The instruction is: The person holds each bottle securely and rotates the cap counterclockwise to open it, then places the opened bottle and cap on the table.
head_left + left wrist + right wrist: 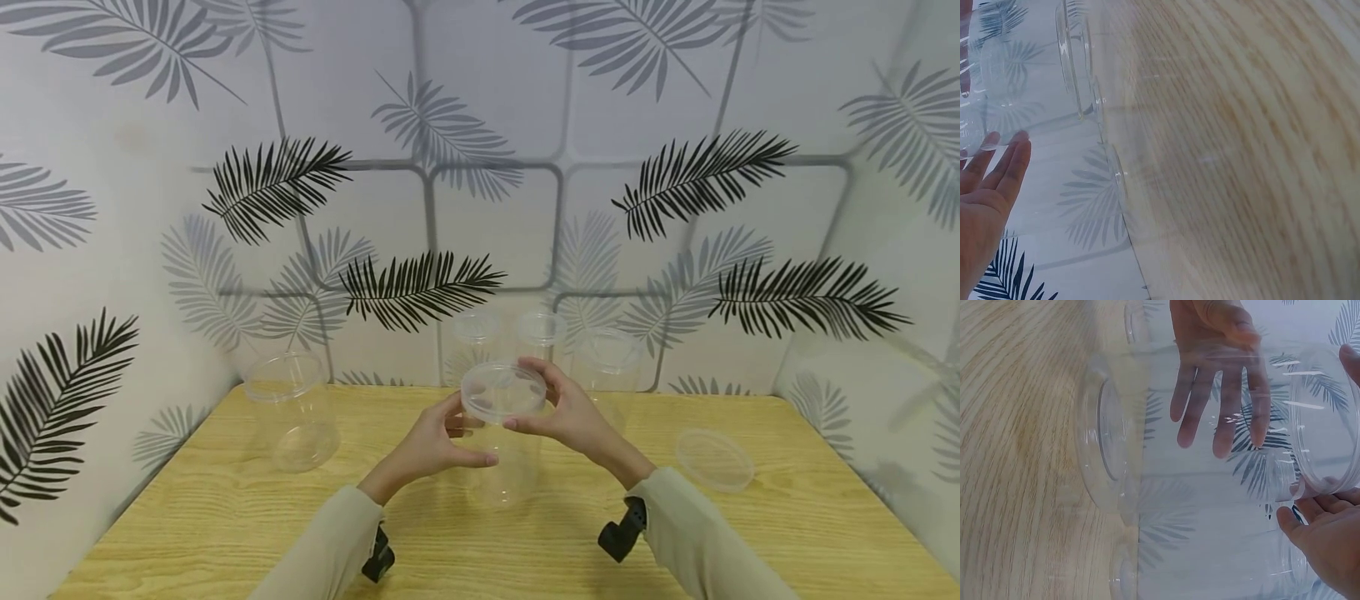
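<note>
A tall clear plastic jar (504,467) is upright before me, a round clear lid (502,392) on its mouth. My left hand (431,437) holds the jar's side from the left, thumb in front and fingers farther back. In the right wrist view, the left fingers (1225,419) show through the clear wall, long and spread. From the right, my right hand (573,412) grips the lid at its edge, thumb at the near rim and fingers at the far side. Whether the lid is fully seated I cannot tell.
An uncovered clear jar (281,385) stands at the left of the wooden table (187,517). Behind my hands are more clear jars, including one at the back (542,329) and one farther right (609,358). A loose clear lid (715,460) lies flat on the right.
</note>
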`<control>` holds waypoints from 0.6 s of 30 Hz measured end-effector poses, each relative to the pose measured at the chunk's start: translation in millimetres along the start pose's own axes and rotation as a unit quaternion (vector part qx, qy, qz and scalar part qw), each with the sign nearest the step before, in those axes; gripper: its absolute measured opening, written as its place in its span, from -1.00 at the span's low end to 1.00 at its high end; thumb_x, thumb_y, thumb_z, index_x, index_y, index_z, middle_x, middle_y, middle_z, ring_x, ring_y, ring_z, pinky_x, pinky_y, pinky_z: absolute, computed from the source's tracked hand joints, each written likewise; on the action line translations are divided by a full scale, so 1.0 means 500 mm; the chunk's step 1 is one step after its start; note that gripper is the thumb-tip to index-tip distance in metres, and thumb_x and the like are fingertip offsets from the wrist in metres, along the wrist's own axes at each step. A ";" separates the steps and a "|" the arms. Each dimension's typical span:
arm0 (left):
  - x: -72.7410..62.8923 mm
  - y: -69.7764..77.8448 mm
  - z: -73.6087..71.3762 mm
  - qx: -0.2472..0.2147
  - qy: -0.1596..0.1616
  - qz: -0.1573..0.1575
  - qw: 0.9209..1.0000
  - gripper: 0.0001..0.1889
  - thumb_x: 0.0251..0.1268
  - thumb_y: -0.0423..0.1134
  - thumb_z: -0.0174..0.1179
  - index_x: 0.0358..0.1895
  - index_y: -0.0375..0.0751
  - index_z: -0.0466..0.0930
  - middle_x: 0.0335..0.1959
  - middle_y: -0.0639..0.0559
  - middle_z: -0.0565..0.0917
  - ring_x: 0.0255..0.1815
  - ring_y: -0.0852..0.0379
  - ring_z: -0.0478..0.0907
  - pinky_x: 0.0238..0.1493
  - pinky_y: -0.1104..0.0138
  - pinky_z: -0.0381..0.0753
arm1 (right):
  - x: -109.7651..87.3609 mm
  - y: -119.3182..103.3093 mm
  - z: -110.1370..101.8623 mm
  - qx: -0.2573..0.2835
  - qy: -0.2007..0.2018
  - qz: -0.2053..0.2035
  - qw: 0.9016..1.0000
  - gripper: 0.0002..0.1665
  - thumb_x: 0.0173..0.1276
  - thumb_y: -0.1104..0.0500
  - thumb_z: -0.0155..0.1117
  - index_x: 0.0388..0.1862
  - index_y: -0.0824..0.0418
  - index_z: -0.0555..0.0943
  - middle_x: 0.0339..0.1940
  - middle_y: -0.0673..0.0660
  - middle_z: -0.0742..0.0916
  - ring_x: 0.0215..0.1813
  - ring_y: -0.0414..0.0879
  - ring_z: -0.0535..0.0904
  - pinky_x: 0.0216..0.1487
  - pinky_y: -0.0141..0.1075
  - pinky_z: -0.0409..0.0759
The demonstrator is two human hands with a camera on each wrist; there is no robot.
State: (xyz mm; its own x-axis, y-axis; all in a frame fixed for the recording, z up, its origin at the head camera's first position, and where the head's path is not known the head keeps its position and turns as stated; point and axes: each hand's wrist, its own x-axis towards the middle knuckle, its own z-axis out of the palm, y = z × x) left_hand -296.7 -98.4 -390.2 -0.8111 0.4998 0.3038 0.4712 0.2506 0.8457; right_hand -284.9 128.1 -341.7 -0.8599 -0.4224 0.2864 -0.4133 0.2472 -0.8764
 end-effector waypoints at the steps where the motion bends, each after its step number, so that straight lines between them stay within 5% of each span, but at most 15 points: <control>1: 0.000 0.001 -0.001 -0.001 -0.002 -0.001 1.000 -0.11 -0.16 -0.18 0.46 0.33 0.18 0.18 0.23 0.10 0.43 0.07 0.07 0.54 0.12 0.12 0.50 | 0.000 0.000 -0.001 0.002 -0.002 0.000 1.000 -0.02 -0.01 0.06 0.47 0.35 0.05 0.17 0.33 0.14 0.37 0.36 0.15 0.25 0.16 0.01 0.44; 5: -0.003 0.015 -0.007 -0.014 -0.022 0.006 1.000 -0.13 -0.13 -0.24 0.44 0.34 0.04 0.18 0.24 -0.04 0.42 0.08 -0.02 0.53 0.12 0.12 0.50 | 0.000 0.002 -0.005 0.016 -0.019 -0.006 1.000 -0.02 -0.01 0.08 0.47 0.36 0.10 0.17 0.32 0.16 0.37 0.36 0.14 0.24 0.18 0.03 0.41; 11: 0.000 -0.005 -0.017 -0.015 -0.049 0.020 0.998 -0.15 -0.17 -0.14 0.47 0.30 0.00 0.25 0.16 -0.04 0.47 0.04 -0.01 0.55 0.09 0.20 0.53 | 0.008 0.010 -0.026 0.041 -0.092 -0.041 0.994 -0.05 0.04 0.14 0.44 0.36 0.14 0.16 0.31 0.19 0.36 0.32 0.05 0.28 0.22 -0.14 0.38; 18: -0.001 0.003 -0.020 -0.038 -0.091 0.032 0.995 -0.16 -0.13 -0.20 0.45 0.30 -0.11 0.22 0.19 -0.09 0.44 0.08 -0.07 0.52 0.11 0.13 0.51 | 0.025 0.023 -0.052 0.143 -0.219 -0.040 0.965 -0.03 0.14 0.26 0.33 0.43 0.19 0.01 0.33 0.26 0.21 0.22 0.22 0.21 0.00 -0.26 0.53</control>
State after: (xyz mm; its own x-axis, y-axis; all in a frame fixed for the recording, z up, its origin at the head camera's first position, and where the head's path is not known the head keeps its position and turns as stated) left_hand -299.2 -106.4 -384.6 -0.7007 0.6564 0.2796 0.4864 0.1528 0.8603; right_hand -308.1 148.5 -338.0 -0.5944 -0.7729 0.2222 -0.3208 -0.0255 -0.9468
